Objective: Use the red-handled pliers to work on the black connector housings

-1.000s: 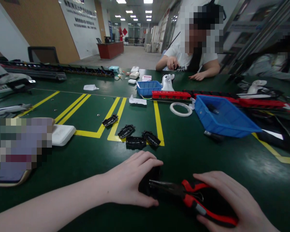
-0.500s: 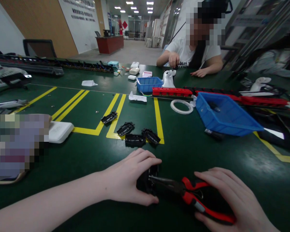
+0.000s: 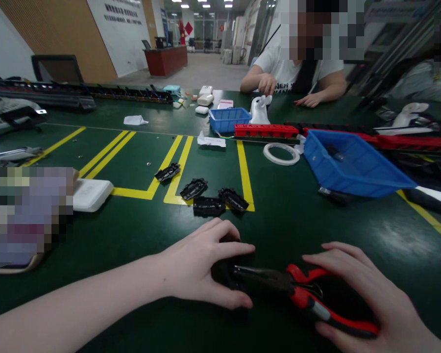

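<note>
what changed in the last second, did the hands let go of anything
Nothing was let go or picked up. The left hand still clamps the black part, the right hand still grips the pliers with their nose at it. Only the camera shifted; the loose black pieces stayed.

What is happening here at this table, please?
A person works at the green table. The left hand holds a black part down on it. The right hand holds red-handled pliers, whose nose reaches the part. Four similar loose parts lie ahead by the yellow lines. Another person sits across.
</note>
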A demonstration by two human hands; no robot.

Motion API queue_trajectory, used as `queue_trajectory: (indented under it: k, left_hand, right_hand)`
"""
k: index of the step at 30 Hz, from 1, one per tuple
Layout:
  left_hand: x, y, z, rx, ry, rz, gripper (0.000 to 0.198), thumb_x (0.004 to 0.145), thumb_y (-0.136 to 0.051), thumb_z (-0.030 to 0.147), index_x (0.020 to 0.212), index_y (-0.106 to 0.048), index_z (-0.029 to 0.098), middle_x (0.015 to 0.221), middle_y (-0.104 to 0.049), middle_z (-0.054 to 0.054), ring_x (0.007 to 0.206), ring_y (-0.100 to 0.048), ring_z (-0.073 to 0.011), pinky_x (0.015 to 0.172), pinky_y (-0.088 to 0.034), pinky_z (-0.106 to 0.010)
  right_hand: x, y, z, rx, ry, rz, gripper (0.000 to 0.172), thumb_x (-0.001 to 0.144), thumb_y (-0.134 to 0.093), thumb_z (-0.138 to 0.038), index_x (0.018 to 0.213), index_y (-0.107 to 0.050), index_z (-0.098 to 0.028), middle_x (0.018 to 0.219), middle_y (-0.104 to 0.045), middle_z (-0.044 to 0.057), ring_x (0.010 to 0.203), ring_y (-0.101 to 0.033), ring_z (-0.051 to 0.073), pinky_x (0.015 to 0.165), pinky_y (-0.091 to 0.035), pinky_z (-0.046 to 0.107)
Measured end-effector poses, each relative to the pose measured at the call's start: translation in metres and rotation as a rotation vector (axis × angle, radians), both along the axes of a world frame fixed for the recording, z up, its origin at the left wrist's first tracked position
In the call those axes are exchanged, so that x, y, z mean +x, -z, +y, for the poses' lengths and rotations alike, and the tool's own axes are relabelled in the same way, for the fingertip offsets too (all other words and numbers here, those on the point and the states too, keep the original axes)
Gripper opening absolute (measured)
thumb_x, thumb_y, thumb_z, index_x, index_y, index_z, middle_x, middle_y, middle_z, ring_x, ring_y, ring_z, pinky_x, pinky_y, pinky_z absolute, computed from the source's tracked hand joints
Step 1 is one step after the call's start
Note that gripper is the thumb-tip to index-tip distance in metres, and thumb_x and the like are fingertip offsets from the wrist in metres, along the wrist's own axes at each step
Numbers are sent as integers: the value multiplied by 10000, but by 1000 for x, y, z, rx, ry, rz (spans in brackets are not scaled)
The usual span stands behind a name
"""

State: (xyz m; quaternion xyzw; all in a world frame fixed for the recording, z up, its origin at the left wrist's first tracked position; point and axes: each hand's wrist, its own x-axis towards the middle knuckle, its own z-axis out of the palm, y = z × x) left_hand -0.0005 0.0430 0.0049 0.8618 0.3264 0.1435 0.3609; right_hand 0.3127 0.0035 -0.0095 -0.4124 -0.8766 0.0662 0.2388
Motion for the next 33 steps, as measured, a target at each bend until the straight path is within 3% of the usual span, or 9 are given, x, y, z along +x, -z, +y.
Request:
queue_trajectory:
  k: [6, 10, 15, 23, 29, 33]
  left_hand:
    - [0, 2, 0, 60, 4, -13, 691, 764, -717, 579, 1347, -561, 242, 1226, -526, -110, 1101, -509, -288, 907, -510, -437]
    - [-1, 2, 0, 73, 19, -13, 666, 776, -707, 573, 1332, -566, 236, 1231, -520, -112, 1102, -516, -287, 904, -505, -419]
    - [-1, -1, -2, 80, 42, 20, 669, 766, -713, 578, 1316, -560, 229, 1185, -536, -99, 1046, -527, -270, 865, -496, -389]
    - [-1, 0, -2, 107, 83, 19, 587, 782, -653, 630, 1206, -608, 227, 1065, -550, -78, 952, -525, -250, 798, -459, -354]
    - [-1, -3, -6, 142, 66, 33, 523, 827, -622, 602, 1181, -616, 216, 1082, -548, -75, 974, -524, -244, 863, -445, -373]
    - [-1, -2, -9, 160, 67, 29, 504, 855, -591, 581, 1187, -604, 202, 1082, -543, -78, 977, -525, -244, 861, -452, -374]
  right_hand:
    - [-4, -1, 1, 32, -14, 13, 465, 806, -584, -408, 1241, -525, -256, 1016, -673, 77, 994, -635, 315, 917, -495, 521]
    - [-6, -3, 0, 25, -31, 20, 463, 786, -602, -369, 1229, -532, -254, 974, -686, 68, 833, -656, 263, 806, -525, 455]
    - [-6, -5, -1, 71, -56, -4, 459, 812, -602, -414, 1224, -519, -231, 952, -682, 69, 777, -644, 232, 710, -512, 399]
    - [-2, 3, -6, 129, -70, -168, 587, 884, -487, -493, 1392, -426, -205, 1094, -690, 112, 884, -666, 270, 800, -500, 449]
    - [0, 4, -6, 146, -82, -212, 529, 852, -538, -465, 1291, -497, -172, 1061, -688, 128, 865, -661, 259, 827, -490, 444]
    - [0, 1, -3, 233, -129, -226, 525, 819, -592, -426, 1257, -509, -147, 997, -685, 115, 769, -646, 223, 745, -489, 384]
